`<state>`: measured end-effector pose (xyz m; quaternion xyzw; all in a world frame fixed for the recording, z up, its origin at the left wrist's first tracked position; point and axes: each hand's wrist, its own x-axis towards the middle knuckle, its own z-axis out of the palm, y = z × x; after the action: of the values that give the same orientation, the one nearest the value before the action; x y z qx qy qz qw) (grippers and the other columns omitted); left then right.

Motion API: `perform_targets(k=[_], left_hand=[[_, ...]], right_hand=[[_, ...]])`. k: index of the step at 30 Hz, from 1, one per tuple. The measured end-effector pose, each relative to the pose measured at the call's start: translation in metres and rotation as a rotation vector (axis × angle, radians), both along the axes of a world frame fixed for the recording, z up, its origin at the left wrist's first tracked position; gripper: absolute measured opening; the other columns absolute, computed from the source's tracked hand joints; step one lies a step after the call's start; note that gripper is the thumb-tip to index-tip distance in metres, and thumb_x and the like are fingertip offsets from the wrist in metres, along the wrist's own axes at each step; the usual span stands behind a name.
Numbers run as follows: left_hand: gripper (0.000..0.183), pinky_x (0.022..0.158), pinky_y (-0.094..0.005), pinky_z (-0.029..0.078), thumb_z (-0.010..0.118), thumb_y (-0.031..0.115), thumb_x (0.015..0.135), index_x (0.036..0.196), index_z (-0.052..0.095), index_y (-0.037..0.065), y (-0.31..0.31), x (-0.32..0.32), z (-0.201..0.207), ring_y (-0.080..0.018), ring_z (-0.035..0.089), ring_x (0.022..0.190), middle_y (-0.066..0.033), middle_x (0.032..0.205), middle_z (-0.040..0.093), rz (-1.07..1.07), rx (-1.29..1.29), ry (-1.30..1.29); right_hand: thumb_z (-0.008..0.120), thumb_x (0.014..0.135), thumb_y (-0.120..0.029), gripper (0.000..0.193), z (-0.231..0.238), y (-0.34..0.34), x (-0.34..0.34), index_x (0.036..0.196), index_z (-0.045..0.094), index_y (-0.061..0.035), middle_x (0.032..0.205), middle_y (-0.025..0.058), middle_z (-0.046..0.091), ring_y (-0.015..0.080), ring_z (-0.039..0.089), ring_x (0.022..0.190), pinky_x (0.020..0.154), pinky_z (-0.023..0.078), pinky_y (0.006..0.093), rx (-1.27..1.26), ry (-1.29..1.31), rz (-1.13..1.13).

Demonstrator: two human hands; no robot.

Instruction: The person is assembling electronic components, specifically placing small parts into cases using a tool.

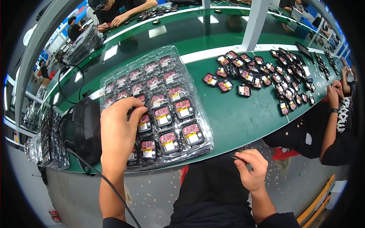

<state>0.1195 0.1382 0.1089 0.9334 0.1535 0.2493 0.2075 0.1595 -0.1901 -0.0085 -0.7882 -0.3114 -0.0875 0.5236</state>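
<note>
My left hand [121, 125] reaches over a clear plastic tray [203, 119] with rows of pockets. Its thumb and forefinger close around the edge of a small black-cased circuit module [141, 97], partly covered by the hand. Other modules fill nearby pockets, each showing a red board, a yellow strip and a white block, such as the near-right module [192, 133]. Held just past the bench's front edge, my right hand [252, 167] pinches thin metal tweezers [234, 156]; their tips point up and left, apart from the tray.
Loose modules [247, 74] lie heaped on the green bench [224, 114] to the right. Left of the tray stand a black mesh pouch [88, 127] with a cable, and stacked trays [47, 140]. A grey post [255, 26] rises behind. Co-workers sit across and at right.
</note>
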Motion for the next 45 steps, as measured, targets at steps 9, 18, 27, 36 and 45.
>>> perform_targets(k=[9,18,27,36,45], left_hand=[[0.014,0.092,-0.0359,0.055,0.071,-0.004,0.088,0.102,0.074,-0.005,0.006,0.005,-0.011,-0.0347,0.076,0.101,-0.0209,0.102,0.077,-0.04,0.056,0.011],[0.017,0.101,-0.0423,0.055,0.064,-0.009,0.09,0.103,0.073,-0.002,0.02,-0.006,-0.023,-0.039,0.073,0.112,-0.0214,0.107,0.077,-0.074,0.196,0.019],[0.024,0.111,-0.0517,0.05,0.07,-0.01,0.085,0.105,0.075,0.004,-0.031,-0.009,-0.013,-0.0369,0.069,0.12,-0.0176,0.116,0.073,-0.087,0.368,-0.262],[0.024,0.091,-0.0458,0.062,0.084,-0.002,0.072,0.093,0.074,0.004,-0.121,-0.055,-0.048,-0.0332,0.074,0.105,-0.012,0.104,0.073,-0.96,-0.166,-0.299],[0.069,0.109,-0.0432,0.052,0.086,0.008,0.087,0.142,0.047,-0.005,-0.171,-0.066,-0.134,-0.032,0.057,0.133,-0.0229,0.143,0.052,-0.521,-1.636,-0.361]], right_hand=[[0.082,0.083,0.003,0.022,0.003,-0.013,0.01,0.104,0.075,0.0027,0.092,0.013,0.072,0.0183,0.068,0.07,0.06,0.054,0.0271,-0.03,-0.051,-0.07],[0.074,0.093,-0.011,0.04,0.009,-0.033,0.067,0.129,0.065,0.0037,0.122,0.0199,0.055,0.0365,0.071,0.093,0.074,0.058,0.0438,-0.301,-0.173,-0.697],[0.08,0.09,-0.02,0.028,0.016,-0.044,0.077,0.109,0.071,-0.0019,0.134,0.0184,0.064,0.0345,0.077,0.093,0.078,0.06,0.0425,-0.372,-0.076,-0.673],[0.078,0.077,0.002,0.028,0.036,-0.01,0.053,0.103,0.067,-0.0016,0.123,0.0169,0.074,0.0138,0.07,0.072,0.055,0.055,0.0278,-0.158,0.105,-0.18],[0.088,0.08,-0.007,0.044,0.032,-0.007,0.004,0.112,0.058,-0.0067,0.134,0.0204,0.07,0.0015,0.036,0.046,0.044,0.036,0.0194,0.044,0.289,0.464]])
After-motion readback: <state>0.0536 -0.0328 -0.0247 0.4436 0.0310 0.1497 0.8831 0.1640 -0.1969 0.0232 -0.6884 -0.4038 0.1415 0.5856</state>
